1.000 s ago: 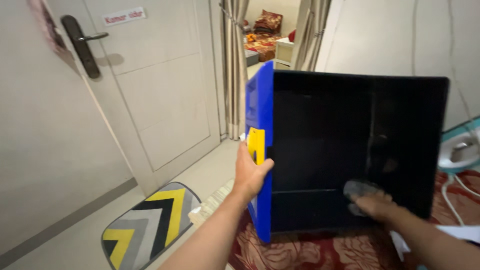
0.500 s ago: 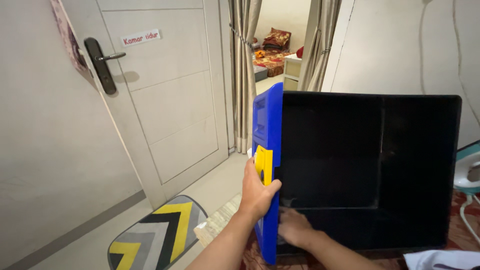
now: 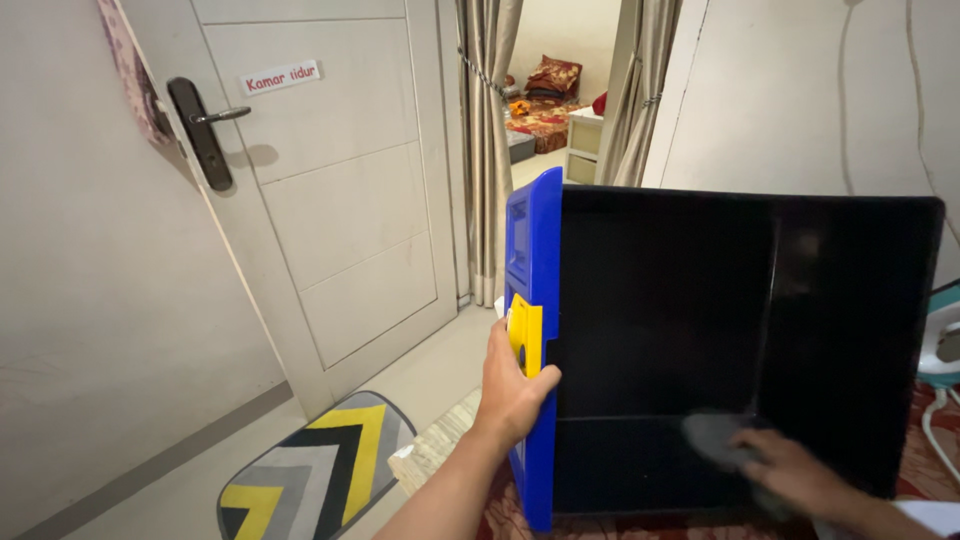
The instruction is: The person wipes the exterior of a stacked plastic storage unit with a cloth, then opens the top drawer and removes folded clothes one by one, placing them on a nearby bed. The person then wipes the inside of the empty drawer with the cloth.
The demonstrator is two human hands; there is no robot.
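Note:
A large storage box (image 3: 680, 330) with a black inside and a blue rim is tipped on its side, its opening facing me. My left hand (image 3: 512, 385) grips the blue rim just below a yellow latch (image 3: 525, 335). Low inside the box at the right, my right hand (image 3: 790, 472) presses a grey cloth (image 3: 712, 438) against the black wall.
A closed white door with a dark handle (image 3: 205, 130) stands at the left. A yellow, grey and black chevron mat (image 3: 310, 460) lies on the tile floor. Curtains (image 3: 490, 140) frame a doorway behind the box. A red patterned carpet lies under the box.
My right hand has swept from the box's lower left corner to the lower right, with the cloth now showing. My left hand and the box have barely moved.

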